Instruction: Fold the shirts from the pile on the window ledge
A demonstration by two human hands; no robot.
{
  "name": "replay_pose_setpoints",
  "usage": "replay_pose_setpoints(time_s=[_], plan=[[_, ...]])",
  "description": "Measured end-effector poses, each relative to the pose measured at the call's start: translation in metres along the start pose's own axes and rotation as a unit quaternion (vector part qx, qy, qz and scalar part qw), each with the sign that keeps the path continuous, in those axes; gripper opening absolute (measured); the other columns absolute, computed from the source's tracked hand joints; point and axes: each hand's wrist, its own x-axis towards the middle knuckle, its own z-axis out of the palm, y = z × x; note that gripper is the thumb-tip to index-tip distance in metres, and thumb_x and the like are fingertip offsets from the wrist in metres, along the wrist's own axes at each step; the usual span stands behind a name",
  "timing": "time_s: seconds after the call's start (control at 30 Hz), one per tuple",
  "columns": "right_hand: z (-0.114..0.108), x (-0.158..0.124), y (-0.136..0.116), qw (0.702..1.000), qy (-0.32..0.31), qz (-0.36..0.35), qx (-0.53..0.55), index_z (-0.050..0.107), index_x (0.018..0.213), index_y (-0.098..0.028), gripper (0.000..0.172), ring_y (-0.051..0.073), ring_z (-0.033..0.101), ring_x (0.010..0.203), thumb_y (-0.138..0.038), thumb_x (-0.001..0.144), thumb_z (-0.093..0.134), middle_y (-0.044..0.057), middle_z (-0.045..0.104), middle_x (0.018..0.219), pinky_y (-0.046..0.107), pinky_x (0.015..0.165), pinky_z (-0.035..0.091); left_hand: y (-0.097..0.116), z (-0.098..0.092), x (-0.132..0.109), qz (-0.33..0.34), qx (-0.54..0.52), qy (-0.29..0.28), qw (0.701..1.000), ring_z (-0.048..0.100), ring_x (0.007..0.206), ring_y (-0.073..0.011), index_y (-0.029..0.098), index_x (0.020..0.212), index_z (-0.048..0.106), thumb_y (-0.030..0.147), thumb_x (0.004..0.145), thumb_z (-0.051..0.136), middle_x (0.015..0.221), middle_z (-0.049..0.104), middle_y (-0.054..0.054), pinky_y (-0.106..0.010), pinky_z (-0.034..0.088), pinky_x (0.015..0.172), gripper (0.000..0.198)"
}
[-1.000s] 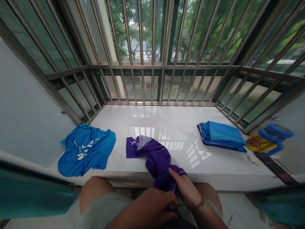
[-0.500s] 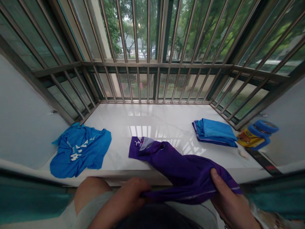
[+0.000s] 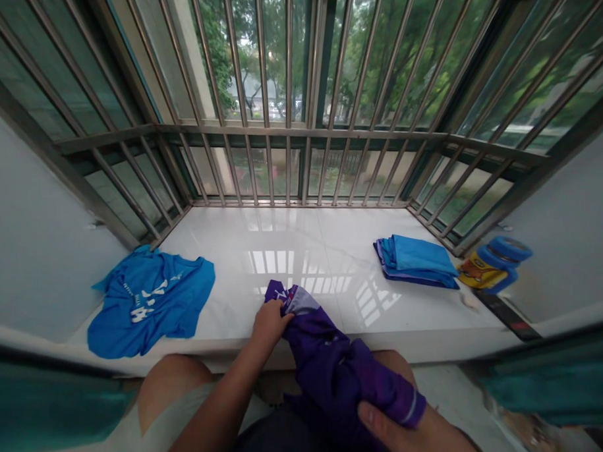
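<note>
A purple shirt hangs over the front edge of the white window sill toward my lap. My left hand is closed on its collar end, which rests on the sill. Lower down, my right hand grips the shirt's bunched other end above my lap. A crumpled blue shirt with white print lies at the sill's left end. A folded stack of blue and purple clothes sits at the right end.
Metal window bars close off the back and sides of the sill. A yellow and blue container lies on its side at the far right, with a dark flat strip in front of it. Teal curtains hang at both lower sides.
My left hand went from the shirt's lower edge up to its collar on the sill. My right hand pulled the other end in, so the spread shirt is now bunched.
</note>
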Motion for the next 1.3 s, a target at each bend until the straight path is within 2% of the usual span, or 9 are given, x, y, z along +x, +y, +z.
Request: replay_pose_setpoints(time_s=[0.23,0.4,0.47,0.63,0.77,0.9,1.07,1.23,1.3], plan=[[-0.049,0.017,-0.035,0.97,-0.189,-0.069,-0.134,0.086,0.097,-0.041,0.011,0.023,0.078,0.083,-0.038,0.088,0.081,-0.001,0.083,0.09,0.031,0.075,0.062,0.025,-0.049,-0.033,0.203,-0.247,-0.033,0.947,0.069,0.104,-0.0229,0.021,0.112,0.066,0.047,0.101,0.063,0.111,0.074,-0.006,-0.035,0.052,0.098,0.028],[-0.021,0.075,-0.05,0.981,-0.05,-0.141,-0.122,0.063,0.154,-0.03,0.065,0.029,0.061,0.142,-0.029,0.09,0.075,0.01,0.062,0.159,0.046,0.119,0.05,0.053,-0.109,-0.069,0.301,-0.326,-0.193,0.875,0.065,0.094,-0.019,0.021,0.106,0.065,0.051,0.099,0.069,0.105,0.071,-0.003,-0.03,0.052,0.087,0.031],[-0.004,0.091,-0.051,0.972,-0.083,-0.184,-0.119,0.052,0.164,-0.028,0.089,0.032,0.054,0.15,-0.029,0.081,0.084,0.012,0.053,0.167,0.049,0.124,0.044,0.062,-0.129,-0.08,0.336,-0.298,-0.218,0.867,0.066,0.096,-0.0192,0.022,0.107,0.066,0.049,0.099,0.071,0.105,0.073,-0.002,-0.03,0.052,0.088,0.028],[0.014,0.104,-0.047,0.966,-0.141,-0.168,-0.137,0.08,0.113,-0.026,0.02,0.023,0.074,0.096,-0.037,0.097,0.074,0.003,0.081,0.104,0.033,0.092,0.056,0.058,-0.163,-0.089,0.305,-0.232,-0.075,0.921,0.062,0.078,-0.0152,0.022,0.098,0.065,0.047,0.103,0.063,0.088,0.067,0.001,-0.025,0.049,0.073,0.025],[0.007,0.098,-0.044,0.977,-0.03,-0.187,-0.098,0.078,0.098,-0.023,0.038,0.021,0.069,0.091,-0.044,0.113,0.051,0.005,0.076,0.095,0.031,0.086,0.054,0.03,-0.171,-0.088,0.235,-0.228,0.049,0.944,0.068,0.082,-0.0173,0.024,0.111,0.066,0.044,0.101,0.066,0.09,0.071,0.001,-0.026,0.054,0.075,0.023],[0.007,0.088,-0.046,0.977,0.03,-0.197,-0.078,0.077,0.101,-0.024,0.04,0.023,0.069,0.095,-0.048,0.114,0.047,0.008,0.076,0.099,0.034,0.087,0.055,0.016,-0.167,-0.092,0.247,-0.215,-0.025,0.944,0.076,0.101,-0.022,0.029,0.139,0.067,0.041,0.1,0.069,0.11,0.08,-0.003,-0.03,0.059,0.086,0.041],[0.02,0.086,-0.047,0.985,0.052,-0.138,-0.093,0.071,0.095,-0.025,0.043,0.021,0.067,0.082,-0.051,0.114,0.043,0.004,0.072,0.086,0.032,0.078,0.053,0.019,-0.154,-0.096,0.273,-0.235,-0.025,0.932,0.078,0.092,-0.0203,0.025,0.111,0.08,0.031,0.101,0.064,0.102,0.084,-0.003,-0.03,0.06,0.087,0.02],[0.026,0.091,-0.036,0.963,0.207,-0.131,-0.11,0.07,0.113,-0.024,0.033,0.026,0.068,0.102,-0.051,0.111,0.051,0.009,0.074,0.109,0.036,0.089,0.055,0.017,-0.143,-0.105,0.271,-0.272,0.048,0.922,0.076,0.08,-0.0172,0.025,0.104,0.082,0.025,0.098,0.066,0.091,0.083,-0.001,-0.027,0.06,0.078,0.017],[0.031,0.089,-0.033,0.965,0.168,-0.156,-0.126,0.071,0.107,-0.025,0.028,0.026,0.068,0.099,-0.048,0.109,0.057,0.009,0.073,0.104,0.037,0.09,0.055,0.02,-0.141,-0.109,0.267,-0.29,0.062,0.917,0.076,0.078,-0.0173,0.026,0.103,0.082,0.025,0.097,0.066,0.09,0.083,-0.002,-0.027,0.06,0.075,0.017]])
